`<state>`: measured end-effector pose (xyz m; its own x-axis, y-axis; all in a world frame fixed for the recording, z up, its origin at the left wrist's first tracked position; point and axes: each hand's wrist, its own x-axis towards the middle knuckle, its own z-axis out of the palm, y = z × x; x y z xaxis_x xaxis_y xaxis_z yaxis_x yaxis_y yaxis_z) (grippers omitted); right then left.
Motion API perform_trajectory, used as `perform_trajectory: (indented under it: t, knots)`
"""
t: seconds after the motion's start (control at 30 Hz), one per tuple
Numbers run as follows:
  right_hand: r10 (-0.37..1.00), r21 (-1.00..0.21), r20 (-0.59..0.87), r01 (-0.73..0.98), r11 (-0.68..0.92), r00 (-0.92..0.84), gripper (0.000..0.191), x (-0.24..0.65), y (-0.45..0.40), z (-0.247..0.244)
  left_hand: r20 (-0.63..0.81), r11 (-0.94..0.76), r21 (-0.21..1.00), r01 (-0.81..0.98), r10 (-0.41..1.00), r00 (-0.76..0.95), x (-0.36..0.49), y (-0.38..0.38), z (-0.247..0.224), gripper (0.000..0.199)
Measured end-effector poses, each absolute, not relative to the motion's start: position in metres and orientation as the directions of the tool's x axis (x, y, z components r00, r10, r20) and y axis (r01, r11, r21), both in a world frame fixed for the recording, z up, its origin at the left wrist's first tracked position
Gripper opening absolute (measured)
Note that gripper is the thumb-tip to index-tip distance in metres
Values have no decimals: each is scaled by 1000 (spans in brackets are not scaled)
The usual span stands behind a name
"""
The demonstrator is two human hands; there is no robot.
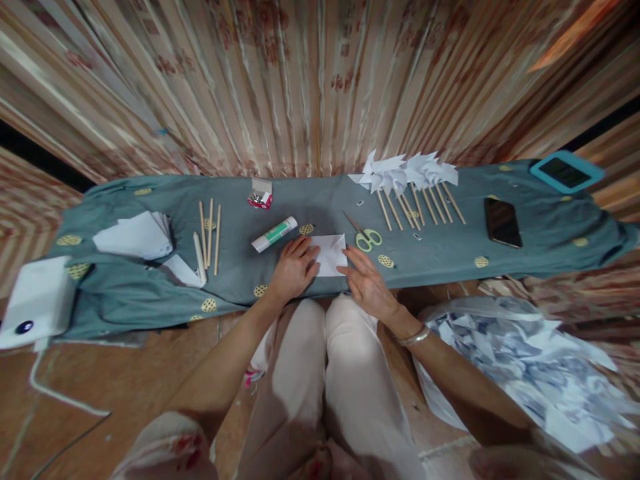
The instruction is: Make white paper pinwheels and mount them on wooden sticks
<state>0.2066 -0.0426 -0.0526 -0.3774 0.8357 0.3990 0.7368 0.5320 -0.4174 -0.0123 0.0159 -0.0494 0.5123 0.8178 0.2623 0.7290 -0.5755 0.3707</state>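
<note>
A small white sheet of paper (330,256) lies on the grey-green cloth between my hands. My left hand (294,267) rests on the paper's left side, palm down with its fingers spread a little. At the right edge of the paper, my right hand (366,279) touches it with its fingers apart. Green-handled scissors (368,240) lie just beyond my right hand. A glue stick (275,234) is up and left of my left hand. Further back stands a small open red box (260,195) of metal pieces.
White paper pinwheels (407,171) on sticks lie at the back right, near a black phone (503,222) and blue-framed device (567,171). Leftward are loose sticks (209,233), a paper stack (135,235) and a white device (37,300). A bag of paper scraps (525,360) sits below right.
</note>
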Motion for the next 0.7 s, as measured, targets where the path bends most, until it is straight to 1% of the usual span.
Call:
perform_trajectory:
  t: [0.17,0.47,0.63,0.7]
  knots:
    - [831,-422,408,730,538,-377,39,211,-49,-53,256,-574,389,720,819,514,-12,16,-48,39]
    - [831,-415,412,735,536,-373,37,212,-54,-50,242,-565,372,737,825,511,-12,15,-47,40]
    - [848,-403,418,770,494,-326,31,215,-53,-42,231,-560,370,741,828,511,-11,14,-44,39]
    - [851,-406,435,779,477,-294,31,213,-48,-40,223,-559,369,742,829,513,-11,13,-42,39]
